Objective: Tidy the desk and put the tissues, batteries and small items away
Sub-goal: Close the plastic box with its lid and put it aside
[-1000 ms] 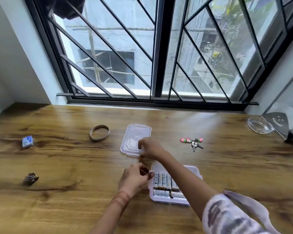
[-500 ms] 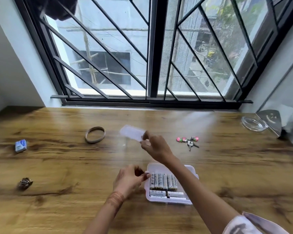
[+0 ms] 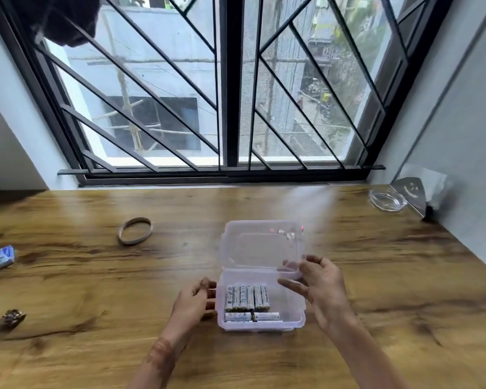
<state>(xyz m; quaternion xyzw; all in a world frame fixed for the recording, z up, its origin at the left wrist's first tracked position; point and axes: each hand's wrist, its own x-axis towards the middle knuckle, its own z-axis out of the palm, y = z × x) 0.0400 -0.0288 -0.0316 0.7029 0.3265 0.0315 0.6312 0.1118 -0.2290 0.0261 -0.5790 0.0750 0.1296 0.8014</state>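
Observation:
A clear plastic box (image 3: 295,313) sits on the wooden desk (image 3: 96,290) near me, with several white batteries (image 3: 247,298) lying inside. My right hand (image 3: 317,284) holds the clear lid (image 3: 260,245) by its right near corner, tilted up above the box's far edge. My left hand (image 3: 192,300) rests against the box's left side, fingers curled on its wall. The keys with pink charms (image 3: 288,234) show blurred through the lid.
A rubber band ring (image 3: 135,234) lies left of the lid. A small blue packet (image 3: 3,256) and a brown crumpled item (image 3: 11,318) sit at the far left. A glass ashtray (image 3: 387,200) and a metal holder (image 3: 410,195) stand at the back right, below the barred window.
My right hand has lifted the lid off the desk and carried it back over the box. My left hand has stayed at the box's left side.

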